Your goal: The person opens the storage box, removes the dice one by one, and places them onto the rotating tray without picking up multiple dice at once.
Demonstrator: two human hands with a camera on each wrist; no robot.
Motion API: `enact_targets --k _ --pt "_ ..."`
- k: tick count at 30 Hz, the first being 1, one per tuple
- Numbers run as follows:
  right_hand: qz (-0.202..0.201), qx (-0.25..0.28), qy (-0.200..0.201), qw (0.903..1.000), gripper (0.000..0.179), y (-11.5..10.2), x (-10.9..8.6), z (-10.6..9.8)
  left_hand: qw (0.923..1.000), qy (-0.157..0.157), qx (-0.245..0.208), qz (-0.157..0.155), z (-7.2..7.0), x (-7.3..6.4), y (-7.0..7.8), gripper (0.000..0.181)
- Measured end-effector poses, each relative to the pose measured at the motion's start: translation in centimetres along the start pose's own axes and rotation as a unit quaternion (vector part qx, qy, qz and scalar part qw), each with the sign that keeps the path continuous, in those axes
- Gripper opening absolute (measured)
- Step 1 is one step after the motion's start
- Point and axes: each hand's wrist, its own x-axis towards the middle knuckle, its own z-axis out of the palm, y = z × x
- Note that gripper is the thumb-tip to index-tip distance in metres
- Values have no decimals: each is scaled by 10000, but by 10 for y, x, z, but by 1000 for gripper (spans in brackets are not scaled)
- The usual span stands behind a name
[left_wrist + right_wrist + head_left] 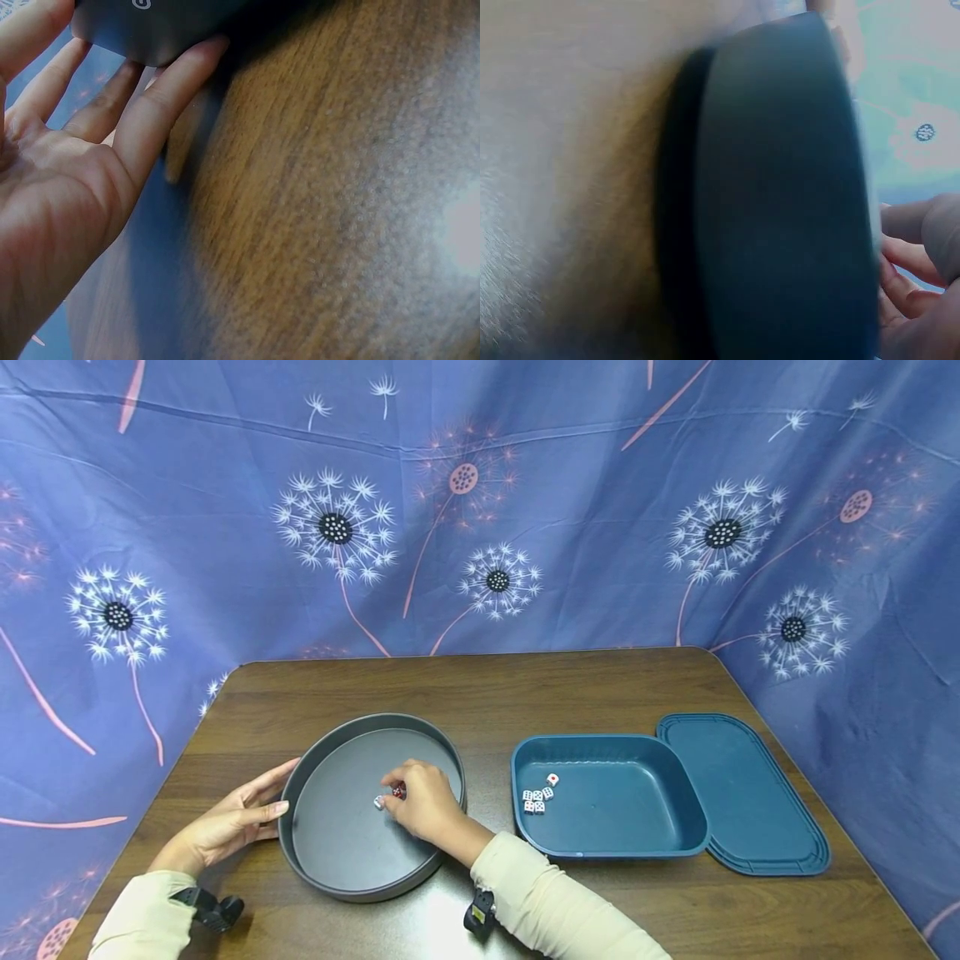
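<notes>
A round dark grey pan (330,860) stands on the table's left half. My left hand (236,818) touches its outer left wall, thumb near the rim and fingers nearly straight along the side; the left wrist view shows those fingertips against the wall. Over the pan's right half, my right hand (423,797) has its fingers bent downward. A white die (378,802) is beside its thumb tip, and a red die (397,792) shows between thumb and forefinger. Whether either die is gripped is unclear. In the right wrist view the pan wall (787,187) hides the fingertips.
Right of the pan, a blue rectangular container (615,843) holds several white dice (537,796) grouped at its left end. A matching blue lid (757,802) lies partly behind it, near the table's right edge. A patterned cloth (570,510) hangs behind the wooden table (525,693).
</notes>
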Motion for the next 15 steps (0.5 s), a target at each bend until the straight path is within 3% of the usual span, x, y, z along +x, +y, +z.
enact_targets --k 8,15 --pt "12 379 33 9993 19 -2 2 -24 9999 -80 -62 27 -3 -1 -3 67" --pt "50 779 281 9966 17 9 -4 -45 9999 -87 -44 40 -2 -1 -1 66"
